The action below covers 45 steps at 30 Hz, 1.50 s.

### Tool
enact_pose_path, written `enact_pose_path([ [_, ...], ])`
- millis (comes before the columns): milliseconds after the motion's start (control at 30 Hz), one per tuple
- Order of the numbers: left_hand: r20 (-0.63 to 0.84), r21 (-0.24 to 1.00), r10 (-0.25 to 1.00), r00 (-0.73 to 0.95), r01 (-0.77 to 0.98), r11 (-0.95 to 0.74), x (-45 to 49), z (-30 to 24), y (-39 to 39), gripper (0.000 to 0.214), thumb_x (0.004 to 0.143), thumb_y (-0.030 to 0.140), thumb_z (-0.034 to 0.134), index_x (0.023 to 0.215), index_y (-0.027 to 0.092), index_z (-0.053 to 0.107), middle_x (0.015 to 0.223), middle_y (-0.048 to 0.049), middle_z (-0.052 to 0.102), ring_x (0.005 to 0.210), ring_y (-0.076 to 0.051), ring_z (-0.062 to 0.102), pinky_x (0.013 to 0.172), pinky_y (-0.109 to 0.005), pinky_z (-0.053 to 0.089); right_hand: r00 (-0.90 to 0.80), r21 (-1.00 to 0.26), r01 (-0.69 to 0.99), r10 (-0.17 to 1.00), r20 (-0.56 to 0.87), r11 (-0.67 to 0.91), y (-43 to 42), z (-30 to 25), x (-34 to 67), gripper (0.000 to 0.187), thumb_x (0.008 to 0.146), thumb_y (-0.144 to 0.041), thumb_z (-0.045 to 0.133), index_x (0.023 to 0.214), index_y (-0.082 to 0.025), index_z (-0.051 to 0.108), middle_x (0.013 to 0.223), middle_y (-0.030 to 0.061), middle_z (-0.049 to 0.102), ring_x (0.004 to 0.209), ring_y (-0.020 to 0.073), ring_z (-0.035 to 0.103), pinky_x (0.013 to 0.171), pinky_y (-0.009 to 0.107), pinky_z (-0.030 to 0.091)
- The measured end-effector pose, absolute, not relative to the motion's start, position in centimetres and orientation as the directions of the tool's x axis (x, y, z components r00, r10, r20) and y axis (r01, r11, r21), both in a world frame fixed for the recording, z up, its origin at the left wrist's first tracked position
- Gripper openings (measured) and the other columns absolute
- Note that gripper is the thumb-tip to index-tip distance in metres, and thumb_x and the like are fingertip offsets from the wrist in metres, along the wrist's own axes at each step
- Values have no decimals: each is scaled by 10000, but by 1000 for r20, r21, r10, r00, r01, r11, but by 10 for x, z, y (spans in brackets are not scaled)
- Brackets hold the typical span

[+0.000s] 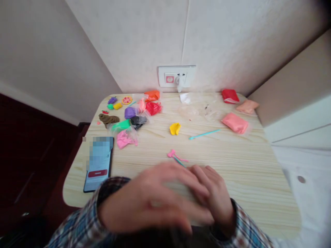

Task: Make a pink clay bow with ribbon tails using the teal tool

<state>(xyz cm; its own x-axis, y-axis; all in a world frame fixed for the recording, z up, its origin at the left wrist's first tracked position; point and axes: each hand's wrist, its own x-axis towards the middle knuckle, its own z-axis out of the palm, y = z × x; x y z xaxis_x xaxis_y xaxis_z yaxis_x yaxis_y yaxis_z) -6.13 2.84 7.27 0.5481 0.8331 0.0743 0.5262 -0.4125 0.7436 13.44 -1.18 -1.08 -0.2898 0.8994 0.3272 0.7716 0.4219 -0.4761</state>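
Observation:
My left hand (152, 196), blurred by motion, reaches across in front of my right hand with its fingers stretched out and apart. My right hand (213, 187) has curled fingers, partly covered by the left one; whatever lies in them is hidden. Just beyond both hands is a pink clay piece (171, 153) with a thin tail, beside a teal stick (179, 161) whose near end disappears behind my hands. Farther off, a cupped yellow clay piece (175, 128) and a light-blue modelling tool (204, 134) rest on the wooden table (248, 165).
A phone (97, 172) lies at the left edge. Behind it sit bagged clays, including pink (126, 138) and green (121, 125), a brown clay coil (108, 120) and small fruit shapes. Salmon (235, 123) and red packets (230, 96) lie back right. A wall socket (177, 76) borders the table.

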Motion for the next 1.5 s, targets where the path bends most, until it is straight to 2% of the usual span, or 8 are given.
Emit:
enact_pose_path([
  [33,81,747,812,578,505,-433,-61,66,36,224,903,388,476,928,301,681,1093,6,623,1009,-175,571,828,-295,526,-285,-477,773,900,329,419,-12,-10,135,207,900,-152,403,714,-200,481,576,-20,538,539,126,469,573,254,317],
  [100,126,684,811,571,542,-488,-63,51,51,244,927,294,443,1040,258,657,1142,-21,608,1067,-185,547,904,-332,498,-284,-474,776,902,326,416,-12,-9,135,181,894,-137,419,741,-196,496,594,-18,552,552,126,479,582,255,318],
  [167,184,623,809,559,570,-536,-63,35,60,291,873,285,555,1154,220,595,1186,-60,585,1122,-218,511,987,-405,436,-287,-471,778,901,324,417,-12,-7,135,164,887,-118,434,759,-193,503,599,-18,561,553,124,486,585,256,322],
  [267,205,600,784,586,558,-574,-59,16,63,397,824,259,627,1209,208,542,1221,-83,559,1168,-239,466,1006,-442,403,-279,-479,776,904,323,410,-12,-5,134,156,886,-117,440,764,-193,502,598,-23,560,546,118,490,582,252,334],
  [500,154,628,807,571,573,-526,-55,4,63,396,784,253,675,1152,186,546,1197,-89,555,1149,-238,462,1000,-423,394,-235,-519,771,922,309,370,-13,-5,135,105,885,-152,469,797,-196,505,625,-31,589,553,102,522,577,235,370],
  [767,159,661,864,478,598,-452,-50,4,63,163,795,225,656,941,175,602,1094,-72,560,1079,-215,483,957,-370,403,-205,-543,765,930,304,346,-14,-5,138,96,881,-165,477,800,-202,511,620,-30,600,537,99,540,545,227,392],
  [1200,181,655,867,465,600,-459,-48,3,62,110,828,193,585,937,186,598,1070,-71,565,1073,-216,484,954,-386,399,-221,-564,751,935,277,344,-14,-5,140,100,876,-164,489,794,-210,521,640,-21,607,571,113,540,566,238,394],
  [1500,153,670,871,467,599,-439,-48,6,62,198,794,178,611,987,179,568,1089,-71,564,1078,-218,479,957,-387,398,-298,-523,755,917,264,396,-10,-1,140,208,873,-117,468,681,-196,475,572,-30,464,562,114,432,574,253,322],
])
